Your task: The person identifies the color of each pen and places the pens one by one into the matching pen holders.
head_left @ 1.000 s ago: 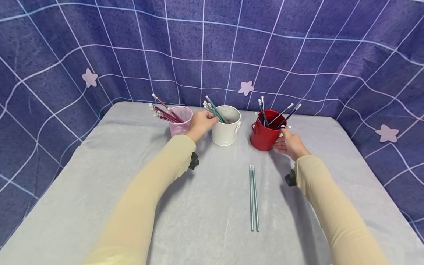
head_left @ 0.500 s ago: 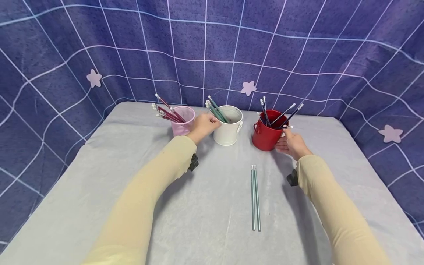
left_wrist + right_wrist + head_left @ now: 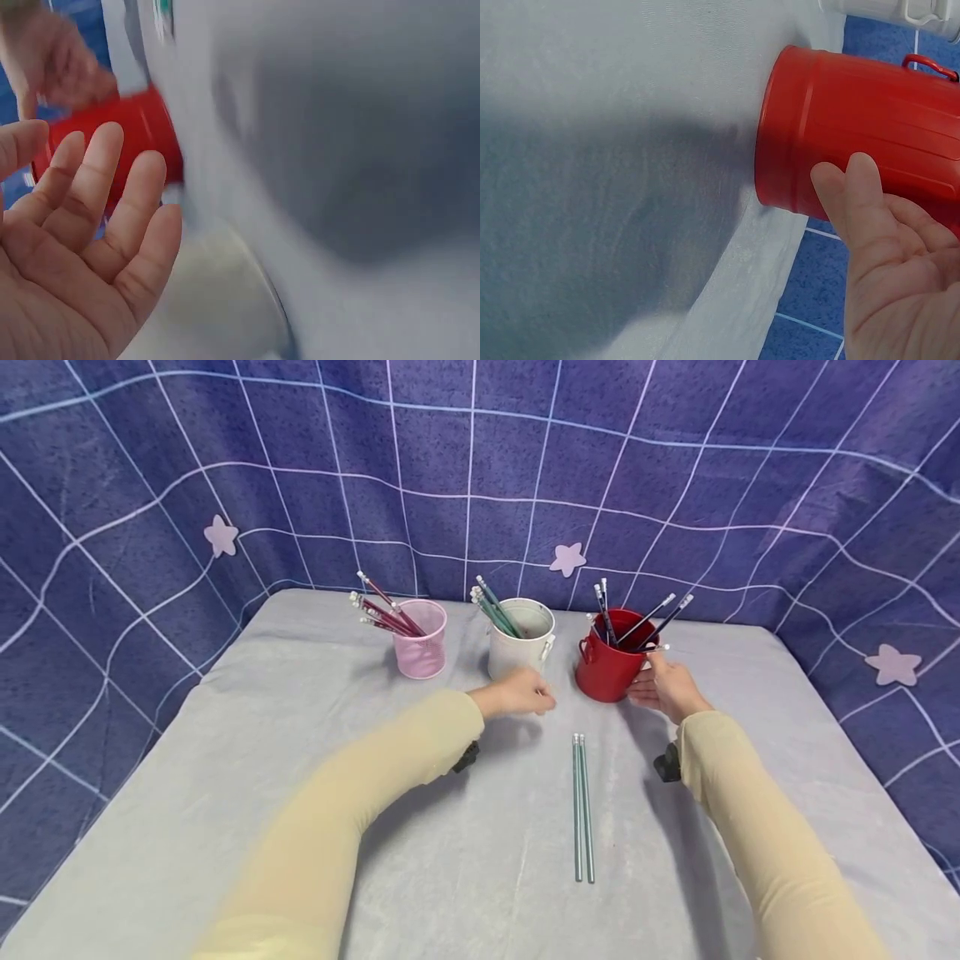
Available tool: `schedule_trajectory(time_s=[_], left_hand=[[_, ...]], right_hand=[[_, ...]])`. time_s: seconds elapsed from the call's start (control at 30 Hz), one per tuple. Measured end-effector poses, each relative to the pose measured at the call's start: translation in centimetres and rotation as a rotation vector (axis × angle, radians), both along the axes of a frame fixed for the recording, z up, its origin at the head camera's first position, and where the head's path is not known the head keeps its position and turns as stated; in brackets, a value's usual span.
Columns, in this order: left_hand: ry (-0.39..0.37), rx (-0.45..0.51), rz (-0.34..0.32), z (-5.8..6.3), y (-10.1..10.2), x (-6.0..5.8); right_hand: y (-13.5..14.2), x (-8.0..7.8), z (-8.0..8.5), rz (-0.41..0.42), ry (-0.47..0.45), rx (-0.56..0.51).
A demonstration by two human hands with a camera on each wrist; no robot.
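My left hand point(image 3: 523, 692) is in front of the white bucket point(image 3: 517, 647), with nothing in it; its fingers are loosely bent in the left wrist view. Several green pencils point(image 3: 495, 607) lean in that bucket. My right hand point(image 3: 667, 687) rests against the side of the red bucket point(image 3: 603, 672), thumb up by the rim and fingers along the wall. In the right wrist view those fingers point(image 3: 864, 187) lie nearly straight over the red metal. Several dark blue pencils point(image 3: 652, 620) stand in the red bucket. Two teal pencils point(image 3: 580, 810) lie side by side on the table.
A pink mesh cup point(image 3: 420, 656) with several maroon pencils point(image 3: 390, 617) stands left of the white bucket. Grey cloth point(image 3: 420, 877) covers the table. Behind it hangs a blue gridded curtain point(image 3: 495, 452) with pale stars.
My left hand has left the rim of the white bucket and moved right and nearer to me, in front of it. The right hand stays at the red bucket.
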State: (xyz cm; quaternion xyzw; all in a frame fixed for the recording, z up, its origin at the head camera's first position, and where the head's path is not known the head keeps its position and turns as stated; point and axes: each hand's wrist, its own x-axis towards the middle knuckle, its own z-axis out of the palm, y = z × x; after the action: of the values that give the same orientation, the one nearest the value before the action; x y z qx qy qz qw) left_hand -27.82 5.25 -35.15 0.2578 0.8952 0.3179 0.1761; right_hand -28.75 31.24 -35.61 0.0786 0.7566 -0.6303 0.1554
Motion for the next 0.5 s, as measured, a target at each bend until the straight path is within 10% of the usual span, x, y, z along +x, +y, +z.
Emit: schedule_trajectory(time_s=[0.5], left_hand=[[-0.086,-0.332,-0.229,-2.1,4.6,4.4]], right_hand=[[-0.1,0.1,0.2,-0.028,-0.007,-0.044]])
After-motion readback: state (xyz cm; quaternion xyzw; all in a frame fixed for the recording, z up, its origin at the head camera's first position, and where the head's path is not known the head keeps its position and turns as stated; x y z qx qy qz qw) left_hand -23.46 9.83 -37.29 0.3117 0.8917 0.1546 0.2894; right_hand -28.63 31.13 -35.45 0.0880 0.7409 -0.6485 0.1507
